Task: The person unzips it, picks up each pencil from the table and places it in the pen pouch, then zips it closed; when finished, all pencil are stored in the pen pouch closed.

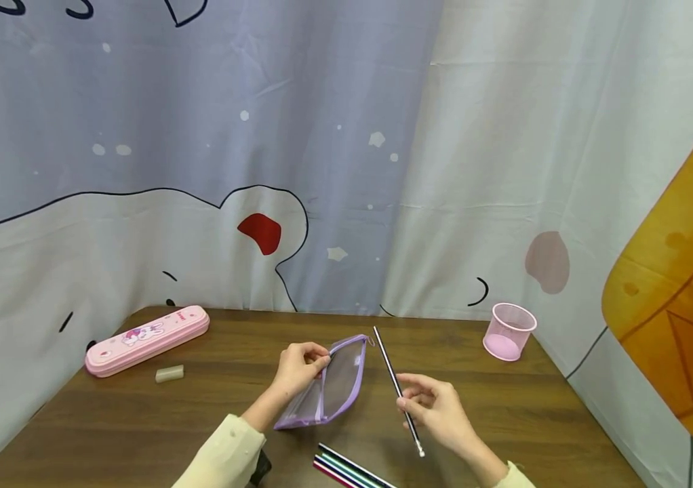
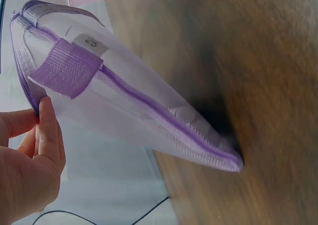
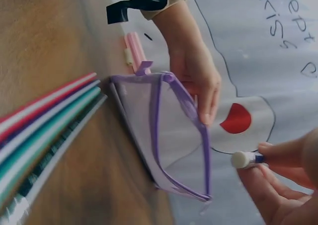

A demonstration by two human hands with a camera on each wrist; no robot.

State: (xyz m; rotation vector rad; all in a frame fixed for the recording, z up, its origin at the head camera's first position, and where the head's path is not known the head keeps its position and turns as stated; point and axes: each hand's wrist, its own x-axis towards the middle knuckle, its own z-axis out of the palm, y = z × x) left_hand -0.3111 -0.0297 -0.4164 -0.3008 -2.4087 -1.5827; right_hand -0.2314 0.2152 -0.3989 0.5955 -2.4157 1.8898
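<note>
A purple-edged mesh pouch (image 1: pixel 342 379) stands tilted on the table, and my left hand (image 1: pixel 299 369) pinches its upper edge. In the left wrist view the thumb and fingers of that hand (image 2: pixel 35 160) grip the pouch (image 2: pixel 134 101) by its rim, near a purple fabric tab. To the right of the pouch, my right hand (image 1: pixel 438 410) holds a dark striped pencil (image 1: pixel 390 369), its white eraser end low. The right wrist view shows the eraser (image 3: pixel 241 160) close by the fingertips. Several striped pencils (image 1: pixel 349 468) lie at the table's near side.
A pink pencil case (image 1: pixel 148 339) lies at the back left of the wooden table (image 1: pixel 224 346), with a small pale eraser-like block (image 1: pixel 169 373) in front of it. At the back right stands a pink mesh cup (image 1: pixel 508 332). A patterned curtain (image 1: pixel 346 169) hangs behind.
</note>
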